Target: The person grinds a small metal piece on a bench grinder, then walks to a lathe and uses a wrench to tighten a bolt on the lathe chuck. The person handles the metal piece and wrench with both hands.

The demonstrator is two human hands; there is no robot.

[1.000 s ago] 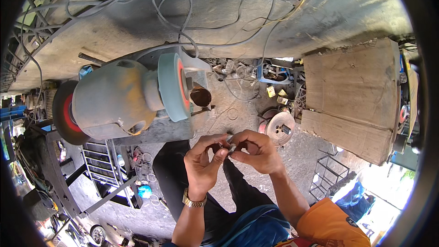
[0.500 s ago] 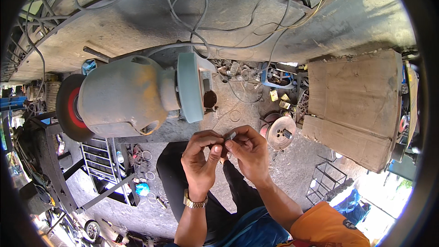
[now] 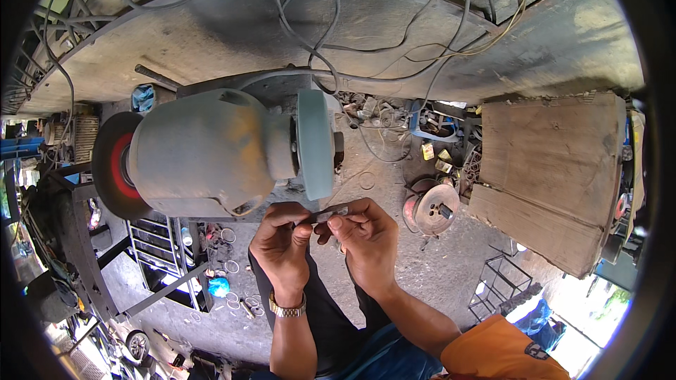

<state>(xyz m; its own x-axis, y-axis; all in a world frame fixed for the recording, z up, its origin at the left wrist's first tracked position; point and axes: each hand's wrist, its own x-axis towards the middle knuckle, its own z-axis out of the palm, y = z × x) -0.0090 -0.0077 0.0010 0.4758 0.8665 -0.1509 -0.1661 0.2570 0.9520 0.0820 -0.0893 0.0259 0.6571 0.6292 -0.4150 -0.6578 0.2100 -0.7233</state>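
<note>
Between my two hands is a small, flat grey metal piece (image 3: pixel 331 214), mostly covered by fingertips. My left hand (image 3: pixel 283 248) pinches its left end with thumb and fingers. At the other end, the thumb and fingers of my right hand (image 3: pixel 369 245) are closed on it. The piece lies just below the lower rim of the green grinding wheel (image 3: pixel 315 148); whether they touch I cannot tell. That wheel sits on the right side of a grey bench grinder (image 3: pixel 204 155) with worn yellowish patches. On the grinder's left is a dark wheel with a red centre (image 3: pixel 121 165).
Grey cables (image 3: pixel 310 21) loop along the wall beyond the grinder. To the right stand a reddish spool (image 3: pixel 433 211), a blue bin (image 3: pixel 431 127) of scrap, a large cardboard sheet (image 3: pixel 549 176) and a wire-frame rack (image 3: pixel 501 281). A metal frame (image 3: pixel 155 246) stands at left.
Both hands have moved left, bringing the metal piece under the green wheel's lower rim. The piece now lies more level between my fingers. The view has shifted slightly.
</note>
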